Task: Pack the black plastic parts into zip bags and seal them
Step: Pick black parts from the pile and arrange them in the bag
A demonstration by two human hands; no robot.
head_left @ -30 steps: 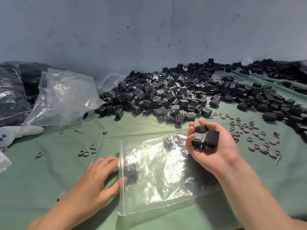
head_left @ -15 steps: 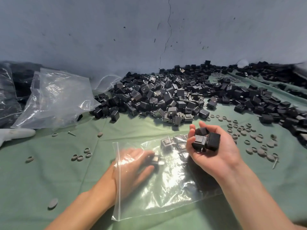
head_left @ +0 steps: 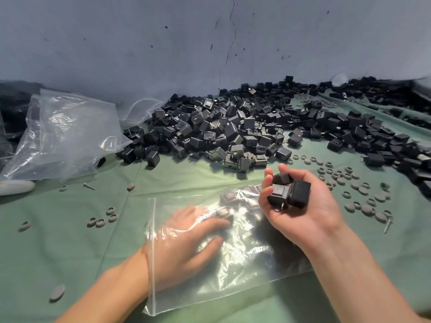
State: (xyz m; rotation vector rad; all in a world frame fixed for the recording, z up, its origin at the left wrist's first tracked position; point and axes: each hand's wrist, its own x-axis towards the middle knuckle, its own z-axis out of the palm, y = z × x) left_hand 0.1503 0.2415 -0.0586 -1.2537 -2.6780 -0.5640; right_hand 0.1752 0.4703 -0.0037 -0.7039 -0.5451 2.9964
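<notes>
A clear zip bag (head_left: 245, 259) lies flat on the green cloth, its mouth facing left. My left hand (head_left: 186, 238) is inside the bag up to the wrist, fingers stretched out toward a black part (head_left: 225, 212) at their tips. Two or three more parts (head_left: 229, 197) lie at the bag's far end. My right hand (head_left: 300, 206) hovers palm up over the bag's right side and holds three black plastic parts (head_left: 289, 192) in its curled fingers. A big heap of black parts (head_left: 233, 129) lies behind.
Empty clear bags (head_left: 63, 134) are piled at the left. Grey round caps (head_left: 359, 190) and a screw (head_left: 387, 226) are scattered right of my right hand; more caps (head_left: 102, 220) lie at the left. More black parts (head_left: 382, 141) spread along the right side. A grey wall stands behind.
My left hand went from the bag's mouth into the bag and pushed a black part deeper. My right hand stayed in place, holding its parts.
</notes>
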